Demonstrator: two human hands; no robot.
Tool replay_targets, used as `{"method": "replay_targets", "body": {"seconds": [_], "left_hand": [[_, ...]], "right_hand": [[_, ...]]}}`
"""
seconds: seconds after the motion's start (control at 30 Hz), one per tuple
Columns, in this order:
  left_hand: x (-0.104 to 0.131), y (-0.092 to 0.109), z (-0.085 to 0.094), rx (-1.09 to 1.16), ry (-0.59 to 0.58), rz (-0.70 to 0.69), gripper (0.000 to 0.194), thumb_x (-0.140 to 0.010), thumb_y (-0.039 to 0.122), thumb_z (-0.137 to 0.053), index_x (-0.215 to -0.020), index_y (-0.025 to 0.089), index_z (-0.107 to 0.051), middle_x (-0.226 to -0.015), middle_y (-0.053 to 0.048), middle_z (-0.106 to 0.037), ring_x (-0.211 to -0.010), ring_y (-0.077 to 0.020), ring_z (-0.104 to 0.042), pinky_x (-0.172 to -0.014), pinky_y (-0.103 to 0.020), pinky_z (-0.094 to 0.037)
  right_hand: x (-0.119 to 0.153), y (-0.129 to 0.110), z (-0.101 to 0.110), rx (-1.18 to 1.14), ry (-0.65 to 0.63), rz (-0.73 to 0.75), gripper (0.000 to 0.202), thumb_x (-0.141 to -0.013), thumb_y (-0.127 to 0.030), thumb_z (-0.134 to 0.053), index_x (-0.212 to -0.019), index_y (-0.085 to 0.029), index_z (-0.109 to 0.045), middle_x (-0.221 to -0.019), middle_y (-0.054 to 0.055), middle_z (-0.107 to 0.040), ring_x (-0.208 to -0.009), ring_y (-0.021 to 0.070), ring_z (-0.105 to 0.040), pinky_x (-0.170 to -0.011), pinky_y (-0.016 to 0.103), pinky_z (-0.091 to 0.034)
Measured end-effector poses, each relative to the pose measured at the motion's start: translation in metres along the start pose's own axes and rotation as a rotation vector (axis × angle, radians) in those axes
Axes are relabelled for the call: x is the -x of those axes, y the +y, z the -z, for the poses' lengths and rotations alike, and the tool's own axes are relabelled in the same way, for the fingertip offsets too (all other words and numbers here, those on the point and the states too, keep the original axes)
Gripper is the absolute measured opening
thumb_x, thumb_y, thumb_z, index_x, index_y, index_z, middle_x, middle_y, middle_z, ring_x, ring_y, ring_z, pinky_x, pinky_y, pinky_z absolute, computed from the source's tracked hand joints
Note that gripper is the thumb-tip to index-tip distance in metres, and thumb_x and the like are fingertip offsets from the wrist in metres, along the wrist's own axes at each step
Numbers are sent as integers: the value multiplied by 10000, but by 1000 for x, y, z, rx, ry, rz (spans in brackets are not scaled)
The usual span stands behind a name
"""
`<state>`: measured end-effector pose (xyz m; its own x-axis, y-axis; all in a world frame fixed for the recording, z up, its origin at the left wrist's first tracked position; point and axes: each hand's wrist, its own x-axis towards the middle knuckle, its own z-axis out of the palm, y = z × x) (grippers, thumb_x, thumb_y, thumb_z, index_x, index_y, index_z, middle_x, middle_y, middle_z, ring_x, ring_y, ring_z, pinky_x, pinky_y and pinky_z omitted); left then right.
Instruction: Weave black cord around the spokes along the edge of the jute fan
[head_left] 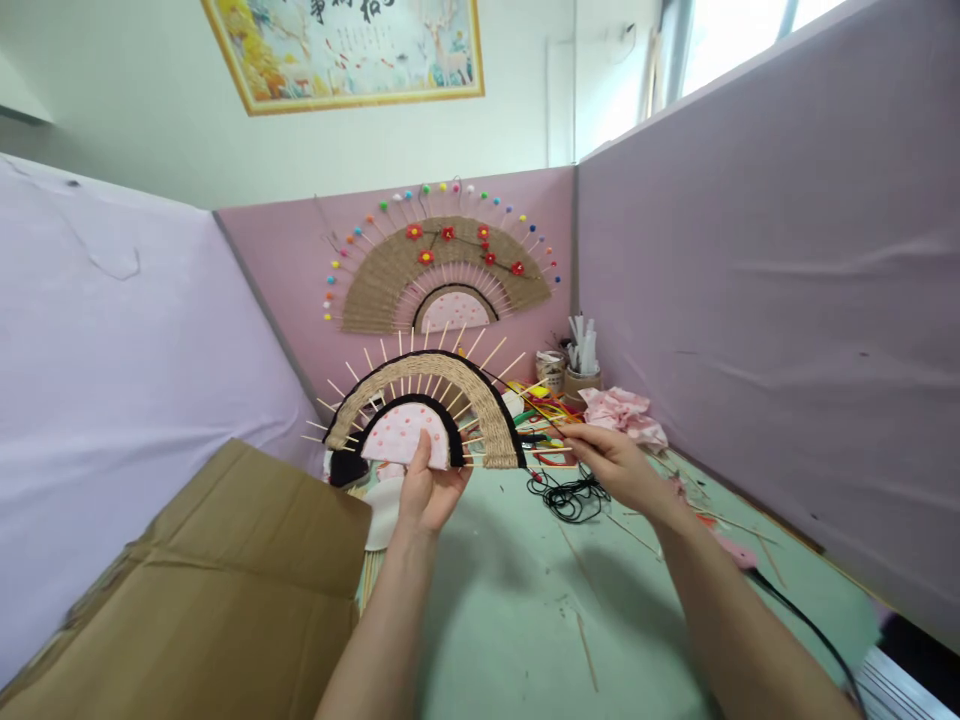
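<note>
My left hand [430, 488] grips a half-round woven fan [495, 420] by its pink dotted centre, thumb in front and fingers behind. Thin wooden sticks fan out past its twine band, which has black cord along its inner and outer edges. To the right, my right hand [611, 460] pinches a black cord [517, 393] that stretches up to the fan's outer edge. Below, a loose tangle of black cord [570, 497] lies on the green tabletop [517, 620]. Part of the fan's back is hidden.
A larger finished-looking fan [465, 255] with red flowers and coloured pompoms hangs on the pink panel. Folded cardboard [225, 570] stands at the left. Crumpled pink cloth [622, 415], a container of white sticks [583, 360] and a pink-handled tool with a cable [735, 552] are on the right.
</note>
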<state>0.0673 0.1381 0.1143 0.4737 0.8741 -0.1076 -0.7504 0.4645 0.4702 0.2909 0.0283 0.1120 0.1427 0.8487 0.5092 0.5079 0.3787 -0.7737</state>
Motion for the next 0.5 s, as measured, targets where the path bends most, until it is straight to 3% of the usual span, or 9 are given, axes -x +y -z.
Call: {"method": "replay_targets", "body": {"seconds": [0.17,0.3,0.4,0.5], "left_hand": [[-7,-16,9,8,-15,82,279,-888,339,-466,-979,125,-619,-846,-107,-694,-774,-182,-664,-677,-307,-541],[-6,-35,20,43,4,146,322,-893,375,-442,-970,118,-621,-830,-110,-692,-780,-181,-665,-672,-294,-544],[2,-48,28,32,8,173,314,-896,365,-435,-952,124,-629,-825,-106,-692,-777,-178,-664,-673,-288,-543],[12,-59,37,12,12,190,309,-895,359,-439,-952,126,-633,-822,-105,-690,-766,-172,-664,-675,-278,-541]], "right_hand": [[30,16,-42,-187,223,-98,357,-847,-338,-475,-1139,-164,-585,-642,13,-583,-625,153,-546,-604,280,-445],[52,27,-62,-371,332,-203,344,-823,-385,-508,-1036,-133,-606,-600,-2,-537,-527,115,-454,-498,240,-367],[68,32,-65,-476,357,-275,343,-803,-417,-530,-968,-130,-621,-596,-5,-527,-487,94,-404,-460,227,-321],[85,36,-65,-439,296,-275,358,-787,-424,-549,-971,-131,-640,-600,4,-550,-506,105,-439,-490,241,-357]]}}
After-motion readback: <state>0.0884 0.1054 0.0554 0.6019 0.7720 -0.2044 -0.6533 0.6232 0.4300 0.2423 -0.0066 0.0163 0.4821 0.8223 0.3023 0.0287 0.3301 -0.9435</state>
